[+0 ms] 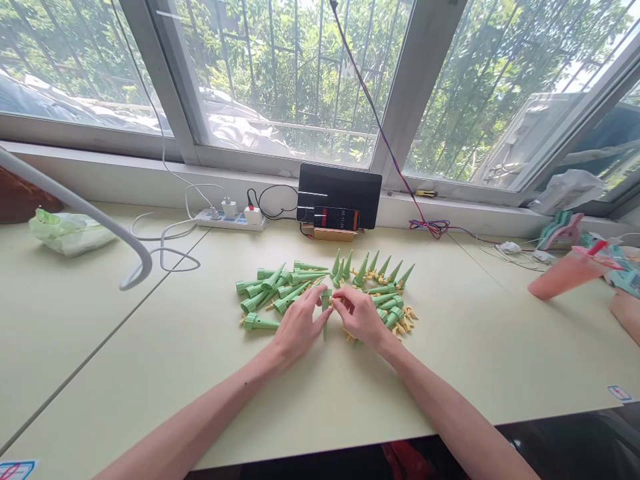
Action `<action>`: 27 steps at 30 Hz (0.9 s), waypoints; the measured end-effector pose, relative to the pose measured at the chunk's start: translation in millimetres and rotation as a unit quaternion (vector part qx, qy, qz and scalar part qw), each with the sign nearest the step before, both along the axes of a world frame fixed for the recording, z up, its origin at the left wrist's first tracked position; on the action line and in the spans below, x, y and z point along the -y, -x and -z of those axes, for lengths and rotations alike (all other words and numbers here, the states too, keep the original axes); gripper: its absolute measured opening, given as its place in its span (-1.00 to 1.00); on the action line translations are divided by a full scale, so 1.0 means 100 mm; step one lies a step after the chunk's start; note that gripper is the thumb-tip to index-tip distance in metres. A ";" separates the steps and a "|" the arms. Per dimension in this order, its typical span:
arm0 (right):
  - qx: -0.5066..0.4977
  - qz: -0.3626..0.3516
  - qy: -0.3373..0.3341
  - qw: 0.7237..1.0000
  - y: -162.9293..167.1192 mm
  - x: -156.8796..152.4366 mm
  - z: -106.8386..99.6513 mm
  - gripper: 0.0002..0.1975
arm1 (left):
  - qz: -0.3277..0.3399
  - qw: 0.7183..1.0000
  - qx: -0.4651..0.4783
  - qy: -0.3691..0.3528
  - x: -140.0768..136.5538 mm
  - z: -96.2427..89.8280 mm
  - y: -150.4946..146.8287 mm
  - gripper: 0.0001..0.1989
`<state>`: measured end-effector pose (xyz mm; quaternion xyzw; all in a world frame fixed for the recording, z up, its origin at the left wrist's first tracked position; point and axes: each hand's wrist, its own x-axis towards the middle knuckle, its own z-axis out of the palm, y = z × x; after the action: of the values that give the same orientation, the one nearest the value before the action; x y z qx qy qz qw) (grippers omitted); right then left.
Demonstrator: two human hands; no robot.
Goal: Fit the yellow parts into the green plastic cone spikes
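Note:
Between my hands is a green plastic watering spike (325,294), with its pointed end down. My left hand (299,325) is closed around it, thumb and fingers on its sides. My right hand (361,317) pinches a small yellow valve piece (335,302) against the spike's upper part; fingertips partly cover it. Left of my hands lies a heap of green spikes (260,322). Several more spikes (360,275) stand point up behind my right hand. Loose yellow pieces (404,325) and further lying spikes (393,315) are beside that hand.
A tablet (340,190) with a phone (337,218) before it leans by the window. A power strip (235,220) with plugs and a white curved bar (100,220) are at the left. A pink drink cup (565,272) and a cable bundle (431,228) are at the right.

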<state>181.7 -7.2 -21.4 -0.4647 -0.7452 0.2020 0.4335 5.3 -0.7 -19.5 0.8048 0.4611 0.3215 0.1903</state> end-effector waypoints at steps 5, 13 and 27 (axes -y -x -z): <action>-0.009 0.003 -0.011 1.000 0.00 0.01 -0.03 -0.87 | 0.003 1.000 0.016 0.020 0.02 -0.04 -0.01 -0.57; -0.036 0.000 0.009 0.999 0.02 0.03 -0.05 -0.85 | 0.010 0.996 0.043 0.077 0.04 -0.07 -0.02 -0.46; -0.048 -0.006 0.023 0.999 0.03 0.03 -0.07 -0.85 | 0.000 0.998 0.061 0.024 0.03 -0.08 -0.01 -0.53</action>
<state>179.1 -9.8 -14.0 -0.4603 -0.7214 0.2436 0.4564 6.1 -3.4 -11.7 0.7791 0.4559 0.3590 0.2373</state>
